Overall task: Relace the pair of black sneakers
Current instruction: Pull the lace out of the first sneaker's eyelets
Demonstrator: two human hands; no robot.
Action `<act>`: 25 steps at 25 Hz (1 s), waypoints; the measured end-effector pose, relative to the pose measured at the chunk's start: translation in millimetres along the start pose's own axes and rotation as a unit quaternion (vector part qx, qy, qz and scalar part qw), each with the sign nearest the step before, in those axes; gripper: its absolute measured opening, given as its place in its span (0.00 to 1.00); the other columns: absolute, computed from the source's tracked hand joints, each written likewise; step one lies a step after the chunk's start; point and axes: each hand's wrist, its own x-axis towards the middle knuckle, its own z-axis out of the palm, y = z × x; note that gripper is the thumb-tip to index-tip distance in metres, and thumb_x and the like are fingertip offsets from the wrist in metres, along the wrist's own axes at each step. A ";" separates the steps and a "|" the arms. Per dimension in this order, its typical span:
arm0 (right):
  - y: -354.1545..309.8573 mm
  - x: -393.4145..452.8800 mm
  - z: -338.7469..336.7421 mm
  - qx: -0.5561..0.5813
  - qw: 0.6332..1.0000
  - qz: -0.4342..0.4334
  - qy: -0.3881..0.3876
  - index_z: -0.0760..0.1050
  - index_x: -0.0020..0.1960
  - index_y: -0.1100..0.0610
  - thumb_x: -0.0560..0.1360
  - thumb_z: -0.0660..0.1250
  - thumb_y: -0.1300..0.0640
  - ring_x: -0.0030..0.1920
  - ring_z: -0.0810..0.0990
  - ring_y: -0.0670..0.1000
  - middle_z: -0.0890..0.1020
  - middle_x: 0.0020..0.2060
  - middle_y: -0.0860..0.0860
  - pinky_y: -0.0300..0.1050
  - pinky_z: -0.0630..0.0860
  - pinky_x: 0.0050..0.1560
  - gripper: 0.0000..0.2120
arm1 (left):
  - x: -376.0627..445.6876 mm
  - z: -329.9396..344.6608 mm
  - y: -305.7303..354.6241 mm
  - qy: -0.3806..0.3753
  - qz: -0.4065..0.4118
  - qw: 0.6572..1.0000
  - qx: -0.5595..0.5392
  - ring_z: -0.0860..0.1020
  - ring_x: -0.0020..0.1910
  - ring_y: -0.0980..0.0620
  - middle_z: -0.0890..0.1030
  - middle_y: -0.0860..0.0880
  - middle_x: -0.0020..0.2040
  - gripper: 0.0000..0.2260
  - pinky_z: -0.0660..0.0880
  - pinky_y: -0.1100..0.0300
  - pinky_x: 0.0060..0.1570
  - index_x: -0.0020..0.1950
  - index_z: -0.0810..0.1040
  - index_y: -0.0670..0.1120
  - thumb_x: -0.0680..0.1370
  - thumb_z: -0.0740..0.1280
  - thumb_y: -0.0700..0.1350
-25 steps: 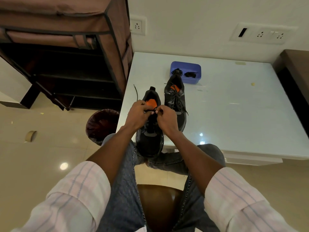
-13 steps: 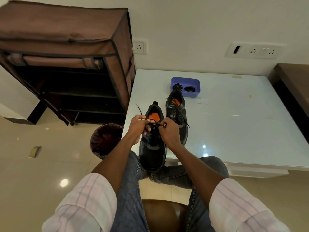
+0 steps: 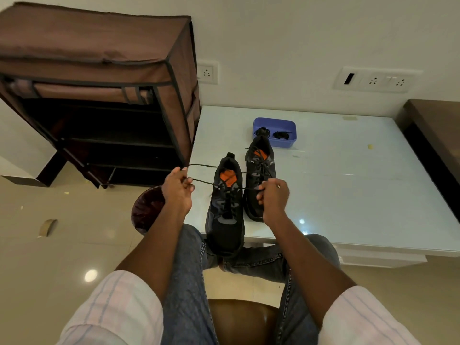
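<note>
Two black sneakers with orange insoles stand side by side on the white table (image 3: 348, 185). The near sneaker (image 3: 225, 210) overhangs the table's front edge, toe toward me. Its black lace (image 3: 202, 181) is drawn out sideways from the top eyelets. My left hand (image 3: 178, 189) pinches the left lace end, out past the table's left edge. My right hand (image 3: 272, 197) grips the right lace end, in front of the far sneaker (image 3: 261, 170), which is laced.
A blue tray (image 3: 275, 131) holding dark laces sits behind the sneakers. A brown fabric shoe rack (image 3: 99, 95) stands at the left, a dark bin (image 3: 146, 207) below the table's corner. My knees in jeans and a brown stool (image 3: 242, 319) lie below.
Both hands have moved apart from the near sneaker's tongue, drawing the lace ends out to either side. The camera has tilted down a little.
</note>
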 end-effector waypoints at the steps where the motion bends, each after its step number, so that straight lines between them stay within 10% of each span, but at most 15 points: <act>1: -2.9 1.5 -5.3 0.037 0.998 0.015 0.038 0.75 0.57 0.64 0.73 0.60 0.68 0.22 0.71 0.48 0.79 0.35 0.56 0.39 0.67 0.22 0.14 | 4.7 -5.2 -0.1 0.030 0.005 1.000 0.008 0.72 0.24 0.59 0.78 0.48 0.41 0.21 0.64 0.65 0.22 0.72 0.69 0.36 0.79 0.64 0.33; 8: -11.9 -1.0 -43.8 0.075 0.983 0.114 0.123 0.70 0.58 0.61 0.77 0.61 0.62 0.32 0.74 0.51 0.75 0.41 0.55 0.44 0.71 0.31 0.10 | 2.7 -5.1 -0.3 0.110 -0.004 0.974 0.198 0.80 0.35 0.51 0.81 0.41 0.51 0.11 0.75 0.62 0.31 0.63 0.75 0.37 0.81 0.61 0.35; 13: -9.5 -13.0 -35.4 -0.130 0.973 -0.019 0.190 0.66 0.71 0.59 0.75 0.63 0.66 0.58 0.76 0.62 0.64 0.67 0.58 0.53 0.78 0.52 0.25 | -12.9 -9.6 -13.4 0.129 0.107 0.786 0.596 0.82 0.46 0.42 0.81 0.43 0.49 0.08 0.76 0.54 0.41 0.53 0.79 0.42 0.76 0.63 0.41; 18: -2.3 -8.4 4.5 -0.357 0.903 -0.231 -0.067 0.78 0.38 0.60 0.77 0.67 0.58 0.39 0.78 0.50 0.80 0.36 0.51 0.46 0.76 0.43 0.10 | -9.4 13.3 -26.9 -0.036 0.258 0.756 0.601 0.81 0.47 0.47 0.85 0.47 0.42 0.14 0.75 0.48 0.55 0.43 0.85 0.45 0.77 0.70 0.55; 25: -9.5 12.9 50.5 -0.495 0.845 -0.135 -0.151 0.71 0.44 0.60 0.75 0.68 0.42 0.38 0.75 0.52 0.74 0.35 0.51 0.46 0.70 0.40 0.20 | -8.5 31.8 -39.6 -0.064 0.187 0.770 0.606 0.69 0.28 0.52 0.71 0.49 0.26 0.23 0.66 0.59 0.32 0.27 0.69 0.44 0.73 0.75 0.54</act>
